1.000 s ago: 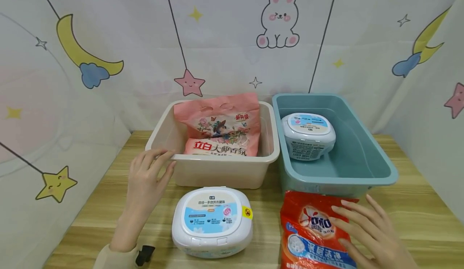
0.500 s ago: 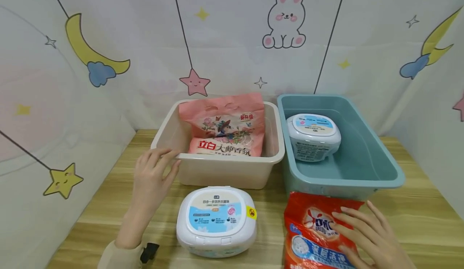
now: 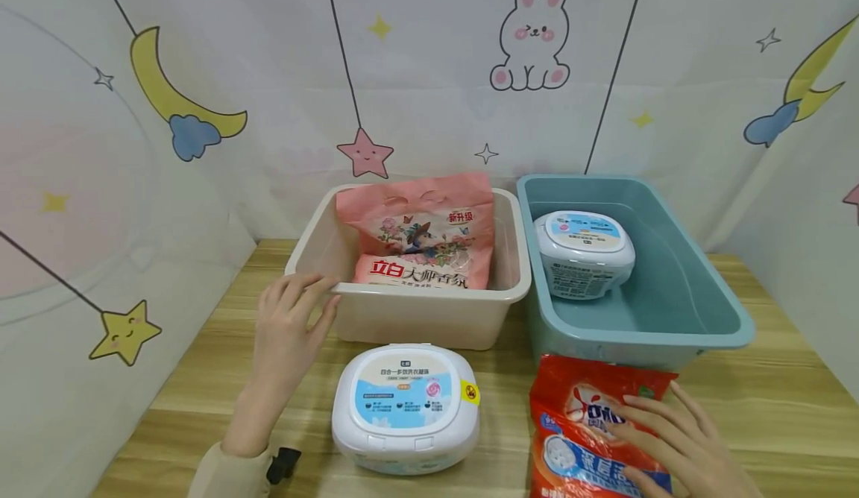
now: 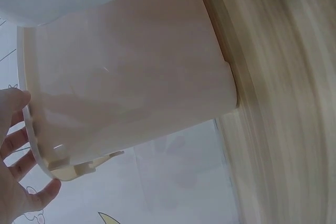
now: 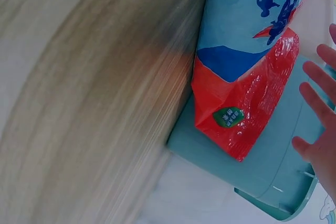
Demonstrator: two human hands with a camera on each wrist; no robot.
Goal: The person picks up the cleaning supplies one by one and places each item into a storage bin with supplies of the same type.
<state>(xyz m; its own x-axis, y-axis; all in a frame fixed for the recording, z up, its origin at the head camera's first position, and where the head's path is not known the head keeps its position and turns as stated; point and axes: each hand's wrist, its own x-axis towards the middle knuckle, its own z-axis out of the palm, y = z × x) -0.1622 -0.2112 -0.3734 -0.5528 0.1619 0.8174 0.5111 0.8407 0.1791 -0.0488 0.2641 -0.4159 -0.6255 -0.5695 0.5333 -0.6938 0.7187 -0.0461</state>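
My left hand (image 3: 287, 326) rests with loosely bent fingers at the front left corner of the cream plastic basin (image 3: 419, 320). In the left wrist view its fingertips (image 4: 20, 98) lie along the basin's rim. A pink laundry detergent bag (image 3: 417, 229) leans upright inside that basin. My right hand (image 3: 681, 435) is spread over the right side of a red detergent bag (image 3: 570, 408), holding nothing. The right wrist view shows its fingers (image 5: 317, 80) apart from the bag. A white laundry-capsule box (image 3: 406, 408) with a blue label sits between my hands.
The blue-green basin (image 3: 644, 338) stands right beside the cream one, behind the red bag. Another white capsule box (image 3: 584, 252) is in its left part. A cartoon-printed curtain (image 3: 429, 95) encloses the wooden table (image 3: 174, 408) at the back and sides.
The head view has turned slightly, so everything sits a little further right. My right hand has shifted slightly left over the red bag. My left hand has stayed at the cream basin's rim.
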